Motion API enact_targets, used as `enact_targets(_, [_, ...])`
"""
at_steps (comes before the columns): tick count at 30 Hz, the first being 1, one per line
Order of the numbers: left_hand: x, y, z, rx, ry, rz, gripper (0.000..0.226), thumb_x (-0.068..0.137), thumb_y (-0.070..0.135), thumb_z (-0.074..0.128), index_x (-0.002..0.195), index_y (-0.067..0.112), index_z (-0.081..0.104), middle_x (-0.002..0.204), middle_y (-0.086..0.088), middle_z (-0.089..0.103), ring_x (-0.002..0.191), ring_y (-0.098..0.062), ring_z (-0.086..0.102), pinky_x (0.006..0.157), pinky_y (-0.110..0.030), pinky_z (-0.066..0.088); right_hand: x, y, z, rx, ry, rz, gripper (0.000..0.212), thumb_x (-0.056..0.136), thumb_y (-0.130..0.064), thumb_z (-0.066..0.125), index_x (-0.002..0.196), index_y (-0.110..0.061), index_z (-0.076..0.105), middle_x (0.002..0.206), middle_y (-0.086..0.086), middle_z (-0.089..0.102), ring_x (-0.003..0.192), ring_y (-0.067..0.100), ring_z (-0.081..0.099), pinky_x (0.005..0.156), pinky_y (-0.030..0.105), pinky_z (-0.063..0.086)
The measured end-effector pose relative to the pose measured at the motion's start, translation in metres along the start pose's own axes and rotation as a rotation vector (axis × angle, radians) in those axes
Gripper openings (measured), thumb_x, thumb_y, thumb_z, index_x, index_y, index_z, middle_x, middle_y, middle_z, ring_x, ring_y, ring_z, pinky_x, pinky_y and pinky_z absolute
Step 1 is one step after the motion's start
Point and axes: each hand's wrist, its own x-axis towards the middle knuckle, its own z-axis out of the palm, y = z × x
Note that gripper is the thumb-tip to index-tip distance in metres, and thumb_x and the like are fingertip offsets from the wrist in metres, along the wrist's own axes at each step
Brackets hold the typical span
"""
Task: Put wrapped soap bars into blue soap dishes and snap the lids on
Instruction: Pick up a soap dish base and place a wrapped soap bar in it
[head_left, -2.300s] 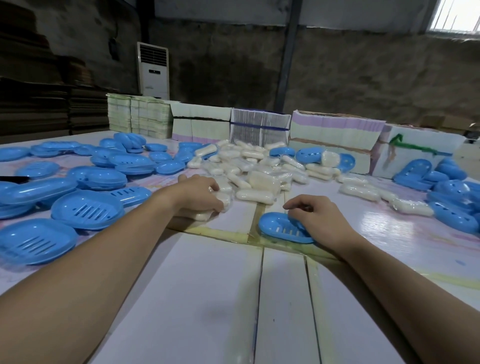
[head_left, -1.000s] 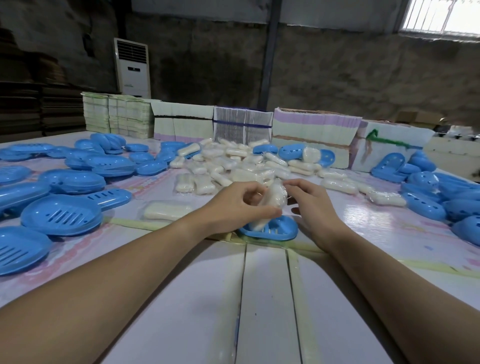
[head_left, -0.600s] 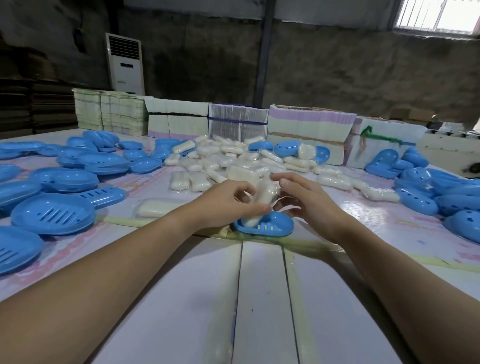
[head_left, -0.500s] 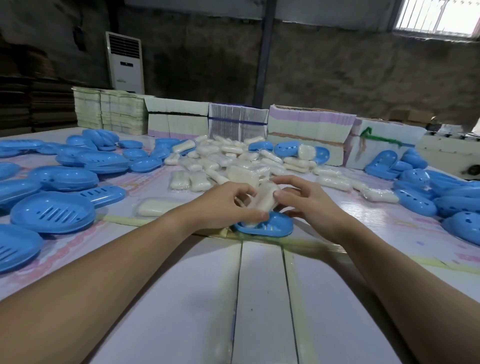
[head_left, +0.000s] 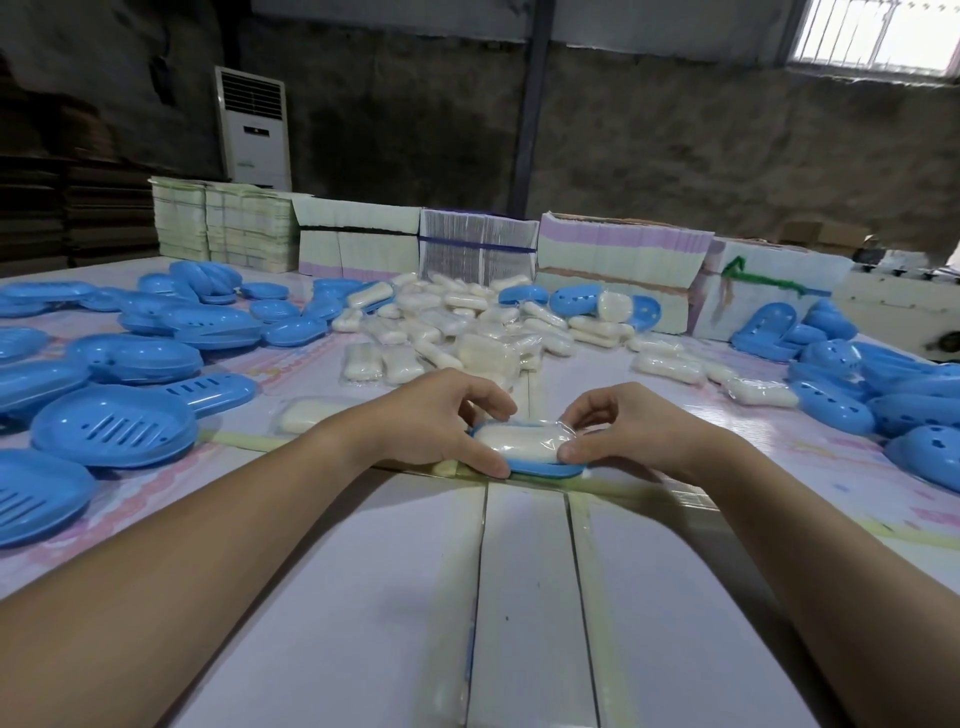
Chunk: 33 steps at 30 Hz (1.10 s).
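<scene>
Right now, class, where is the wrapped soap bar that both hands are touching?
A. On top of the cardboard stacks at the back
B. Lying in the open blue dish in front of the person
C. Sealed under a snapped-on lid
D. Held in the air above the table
B: the soap bar lies in the blue dish, uncovered, with the left hand and right hand at its two ends.

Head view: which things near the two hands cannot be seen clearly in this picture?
- Blue soap dish: only its near rim shows; the wrapped soap bar covers its inside.
- Ends of the bar: hidden by the left hand and right hand.
- Label on the white standing unit: too small to read.
- Blue dishes at the left edge: cut off by the frame.
</scene>
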Motion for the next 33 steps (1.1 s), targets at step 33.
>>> enact_targets(33, [0.005, 0.008, 0.038, -0.154, 0.094, 0.215, 0.042, 0.074, 0.031, 0.087, 0.11, 0.04, 0.067, 0.103, 0.021, 0.066, 0.102, 0.0, 0.061, 0.082, -0.015, 0.052, 0.007, 0.029, -0.006, -0.259, 0.46, 0.186, 0.009, 0.085, -0.03, 0.068, 0.089, -0.023, 0.072, 0.092, -0.007, 0.071, 0.089, 0.012, 0.063, 0.079, 0.029, 0.052])
